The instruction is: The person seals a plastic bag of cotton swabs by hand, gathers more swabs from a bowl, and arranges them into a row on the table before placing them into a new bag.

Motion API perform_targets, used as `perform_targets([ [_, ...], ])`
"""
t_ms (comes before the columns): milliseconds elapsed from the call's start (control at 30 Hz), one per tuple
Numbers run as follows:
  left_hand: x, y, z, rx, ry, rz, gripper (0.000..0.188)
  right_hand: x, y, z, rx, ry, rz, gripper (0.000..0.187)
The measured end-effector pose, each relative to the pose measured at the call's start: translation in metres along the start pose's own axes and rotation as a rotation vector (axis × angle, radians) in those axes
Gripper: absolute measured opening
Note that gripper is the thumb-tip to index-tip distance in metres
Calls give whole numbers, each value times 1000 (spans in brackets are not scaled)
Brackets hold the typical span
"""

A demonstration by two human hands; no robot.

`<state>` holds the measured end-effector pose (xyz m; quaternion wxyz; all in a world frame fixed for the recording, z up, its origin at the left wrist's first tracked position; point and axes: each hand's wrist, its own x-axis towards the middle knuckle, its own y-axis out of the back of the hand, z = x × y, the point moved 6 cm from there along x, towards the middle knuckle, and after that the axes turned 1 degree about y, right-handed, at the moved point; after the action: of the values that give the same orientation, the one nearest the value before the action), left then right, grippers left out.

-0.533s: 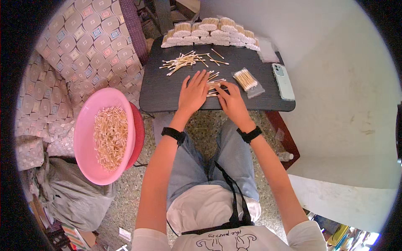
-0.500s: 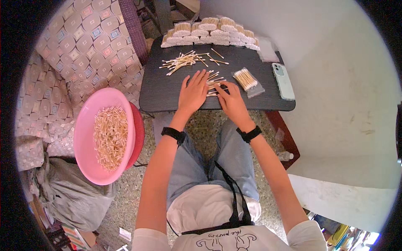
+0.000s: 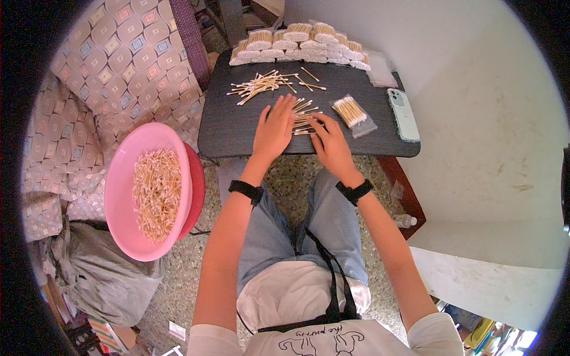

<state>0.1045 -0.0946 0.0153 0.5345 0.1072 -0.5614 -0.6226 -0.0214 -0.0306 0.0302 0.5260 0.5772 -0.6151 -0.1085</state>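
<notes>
On the dark table, several wooden cotton swabs lie roughly side by side between my two hands. My left hand is open, its fingers stretched out along the left ends of these swabs. From the right, my right hand touches their other ends with slightly bent, parted fingers. Farther off lies a loose heap of cotton swabs, a few of them apart at its right. Right of my right hand rests a clear bag filled with cotton swabs.
Filled swab bags are stacked along the far edge of the table. Beside them are flat clear bags; a pale phone lies at the right edge. A pink basin of swabs stands at the left. A wall rises at right.
My right fingers have shifted slightly along the right ends of the swabs. My left hand stays nearly still beside them.
</notes>
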Motion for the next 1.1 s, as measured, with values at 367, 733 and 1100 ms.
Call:
perform_targets([
  [367,-6,11,2,-142,18,128,25,17,-14,21,-167,-11,66,40],
  [733,-6,7,6,31,-17,72,36,18,-19,19,-258,-19,34,36],
  [1100,-6,1,9,177,-15,-15,50,17,-17,14,-324,-2,14,37],
])
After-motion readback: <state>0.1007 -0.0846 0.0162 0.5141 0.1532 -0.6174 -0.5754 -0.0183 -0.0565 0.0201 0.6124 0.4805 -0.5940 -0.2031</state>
